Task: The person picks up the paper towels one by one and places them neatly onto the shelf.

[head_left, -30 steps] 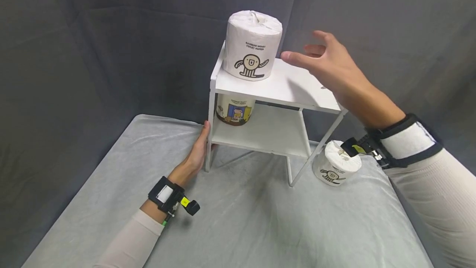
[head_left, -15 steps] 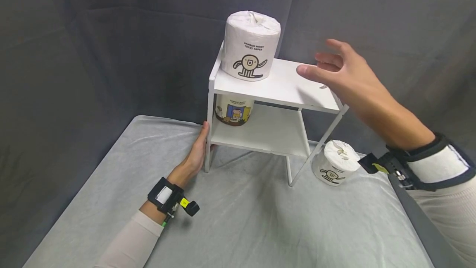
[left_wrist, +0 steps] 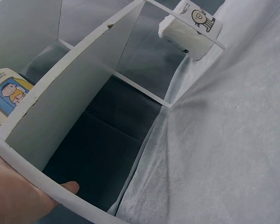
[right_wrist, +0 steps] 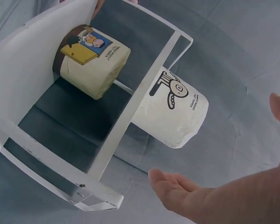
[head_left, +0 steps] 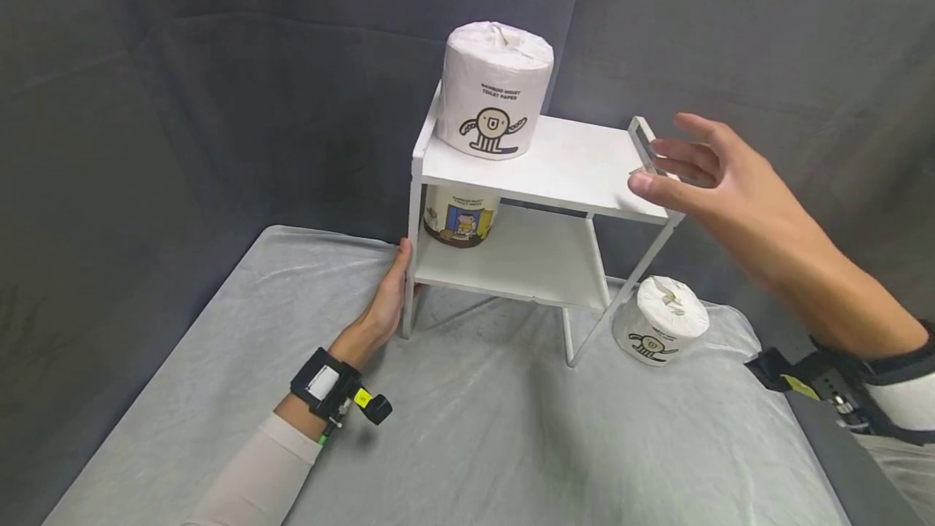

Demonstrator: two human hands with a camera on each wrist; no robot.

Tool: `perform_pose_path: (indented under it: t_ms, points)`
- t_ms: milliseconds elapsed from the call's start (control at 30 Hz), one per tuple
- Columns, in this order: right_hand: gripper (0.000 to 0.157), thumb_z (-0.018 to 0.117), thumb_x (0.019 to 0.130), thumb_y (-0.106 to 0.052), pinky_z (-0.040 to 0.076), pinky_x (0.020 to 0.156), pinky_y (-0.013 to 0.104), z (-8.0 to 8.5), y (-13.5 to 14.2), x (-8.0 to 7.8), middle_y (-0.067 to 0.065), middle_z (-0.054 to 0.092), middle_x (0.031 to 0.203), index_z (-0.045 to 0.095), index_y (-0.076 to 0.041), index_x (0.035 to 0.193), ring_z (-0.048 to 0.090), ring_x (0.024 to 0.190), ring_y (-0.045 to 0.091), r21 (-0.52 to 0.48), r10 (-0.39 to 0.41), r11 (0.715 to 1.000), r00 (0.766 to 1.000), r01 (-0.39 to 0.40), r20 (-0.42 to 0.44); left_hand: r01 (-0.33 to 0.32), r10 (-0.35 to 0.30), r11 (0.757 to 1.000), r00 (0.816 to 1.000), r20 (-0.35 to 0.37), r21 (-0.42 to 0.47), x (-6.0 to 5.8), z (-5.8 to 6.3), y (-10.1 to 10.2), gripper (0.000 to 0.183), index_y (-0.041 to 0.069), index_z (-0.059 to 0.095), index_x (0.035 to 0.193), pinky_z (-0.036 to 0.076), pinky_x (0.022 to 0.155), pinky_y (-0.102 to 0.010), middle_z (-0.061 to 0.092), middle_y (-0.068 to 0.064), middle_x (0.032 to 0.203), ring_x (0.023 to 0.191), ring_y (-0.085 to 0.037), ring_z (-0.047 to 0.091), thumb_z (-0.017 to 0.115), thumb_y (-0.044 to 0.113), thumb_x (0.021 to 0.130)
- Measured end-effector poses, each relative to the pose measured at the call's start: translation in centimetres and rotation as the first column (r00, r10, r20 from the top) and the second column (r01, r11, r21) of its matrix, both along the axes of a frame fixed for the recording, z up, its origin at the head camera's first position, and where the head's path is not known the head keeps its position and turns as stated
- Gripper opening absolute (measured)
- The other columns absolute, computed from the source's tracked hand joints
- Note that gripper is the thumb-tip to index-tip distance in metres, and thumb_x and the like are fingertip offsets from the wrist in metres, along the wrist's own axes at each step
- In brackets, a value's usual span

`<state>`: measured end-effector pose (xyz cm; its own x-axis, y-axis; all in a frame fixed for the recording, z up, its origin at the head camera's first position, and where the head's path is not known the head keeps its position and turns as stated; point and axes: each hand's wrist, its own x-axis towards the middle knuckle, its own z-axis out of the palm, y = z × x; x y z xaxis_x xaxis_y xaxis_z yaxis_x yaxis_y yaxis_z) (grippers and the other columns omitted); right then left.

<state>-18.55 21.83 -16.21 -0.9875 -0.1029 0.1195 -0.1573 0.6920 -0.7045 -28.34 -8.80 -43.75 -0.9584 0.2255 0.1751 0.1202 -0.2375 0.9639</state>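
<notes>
A small white two-tier shelf point(head_left: 584, 165) stands on the pale cloth. My left hand point(head_left: 380, 311) holds its left leg low down, thumb along the outside; a fingertip point(left_wrist: 71, 186) shows past the leg in the left wrist view. On the top tier, at the left end, a wrapped toilet paper roll point(head_left: 497, 88) with a cartoon figure stands upright. Another toilet roll point(head_left: 460, 222), with a colourful picture, is on the lower tier at the left, its top hidden. My right hand point(head_left: 719, 177) hovers by the shelf's right end, fingers spread and loosely bent, holding nothing.
A third wrapped toilet roll point(head_left: 663, 319) sits on the cloth point(head_left: 475, 428) just right of the shelf's right legs. Dark grey curtains point(head_left: 219, 104) hang close behind and at both sides. The shelf's top has low raised end rails point(head_left: 643, 136).
My right hand has moved away from the top roll, rightward and down to the shelf's right end. The left hand, the shelf and the rolls have stayed in place.
</notes>
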Motion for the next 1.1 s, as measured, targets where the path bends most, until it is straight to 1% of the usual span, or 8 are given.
perform_pose_path:
  t_ms: [67, 300, 400, 633, 800, 900, 1000, 1100]
  points:
    - [0.09, 0.067, 0.088, -0.045, 0.029, 0.114, 0.047, -0.1, 0.5, 0.6, 0.002, 0.037, 0.157, 0.012, -0.03, 0.159, 0.036, 0.141, 0.017, 0.005, -0.005, 1.0, 1.0, 0.005, 0.004, 0.0, 0.0, 1.0, 1.0, 0.007, -0.004, 0.0, 0.0, 0.1, 0.093, 0.021, -0.012, 0.159, 0.002, 0.117, -0.056, -0.012, -0.003, 0.165, 0.15, -0.02, -0.009, 0.023, 0.074, 0.091]
    - [0.087, 0.067, 0.09, -0.041, 0.039, 0.088, 0.006, -0.8, 2.1, 2.1, 0.001, 0.043, 0.153, 0.015, -0.033, 0.158, 0.048, 0.131, 0.009, 0.063, -0.033, 0.997, 0.999, 0.035, -0.037, -0.007, 0.007, 1.0, 1.0, -0.007, -0.017, 0.1, 0.1, 0.1, 0.094, 0.018, -0.016, 0.158, -0.007, 0.118, -0.048, -0.019, -0.002, 0.164, 0.149, -0.018, -0.017, 0.022, 0.073, 0.092]
    - [0.085, 0.067, 0.09, -0.039, 0.037, 0.084, 0.004, -1.4, 3.1, 2.4, 0.002, 0.045, 0.152, 0.016, -0.032, 0.158, 0.05, 0.124, -0.001, 0.087, -0.039, 0.995, 0.998, 0.044, -0.053, -0.009, 0.009, 1.0, 1.0, -0.014, -0.009, 0.1, 0.1, 0.0, 0.092, 0.019, -0.014, 0.158, -0.006, 0.118, -0.048, -0.016, -0.001, 0.165, 0.149, -0.017, -0.015, 0.022, 0.073, 0.092]
    - [0.084, 0.066, 0.091, -0.04, 0.034, 0.08, 0.006, -2.8, 5.0, 3.4, -0.002, 0.046, 0.151, 0.016, -0.036, 0.158, 0.043, 0.128, 0.0, 0.148, -0.052, 0.987, 0.998, 0.057, -0.038, -0.008, 0.008, 1.0, 1.0, -0.012, -0.027, 0.1, 0.1, 0.0, 0.088, 0.02, -0.015, 0.158, -0.007, 0.118, -0.051, -0.018, -0.001, 0.165, 0.149, -0.018, -0.017, 0.02, 0.069, 0.095]
    - [0.083, 0.067, 0.091, -0.036, 0.035, 0.08, 0.007, -3.8, 6.2, 4.0, -0.004, 0.047, 0.149, 0.018, -0.035, 0.158, 0.049, 0.115, -0.014, 0.136, -0.063, 0.988, 0.997, 0.068, -0.044, -0.006, 0.006, 1.0, 1.0, -0.004, -0.003, 0.1, 0.1, 0.0, 0.088, 0.022, -0.014, 0.158, -0.001, 0.118, -0.053, -0.014, -0.001, 0.165, 0.149, -0.018, -0.012, 0.021, 0.071, 0.094]
    - [0.084, 0.067, 0.091, -0.036, 0.034, 0.088, 0.013, -4.5, 7.0, 4.3, -0.002, 0.045, 0.151, 0.016, -0.036, 0.158, 0.046, 0.118, -0.013, 0.151, -0.083, 0.985, 0.996, 0.088, -0.043, 0.002, -0.002, 1.0, 1.0, -0.007, 0.005, 0.1, 0.1, 0.0, 0.088, 0.023, -0.013, 0.158, 0.002, 0.117, -0.056, -0.013, -0.001, 0.165, 0.149, -0.018, -0.01, 0.022, 0.071, 0.094]
    - [0.086, 0.066, 0.091, -0.038, 0.031, 0.105, 0.037, -5.2, 7.8, 4.6, 0.004, 0.043, 0.153, 0.013, -0.037, 0.158, 0.038, 0.126, -0.008, 0.166, -0.107, 0.98, 0.994, 0.11, -0.03, 0.005, -0.005, 1.0, 1.0, -0.013, 0.0, 0.1, 0.1, 0.0, 0.088, 0.022, -0.014, 0.158, 0.0, 0.117, -0.056, -0.015, -0.001, 0.165, 0.149, -0.018, -0.013, 0.021, 0.071, 0.094]
    - [0.088, 0.066, 0.091, -0.039, 0.026, 0.106, 0.059, -6.0, 8.6, 4.8, 0.009, 0.039, 0.155, 0.01, -0.035, 0.159, 0.035, 0.131, -0.006, 0.157, -0.122, 0.98, 0.992, 0.122, -0.011, 0.008, -0.008, 1.0, 1.0, -0.014, -0.004, 0.2, 0.1, 0.0, 0.087, 0.021, -0.015, 0.158, -0.001, 0.117, -0.055, -0.017, -0.001, 0.165, 0.149, -0.017, -0.014, 0.02, 0.07, 0.094]
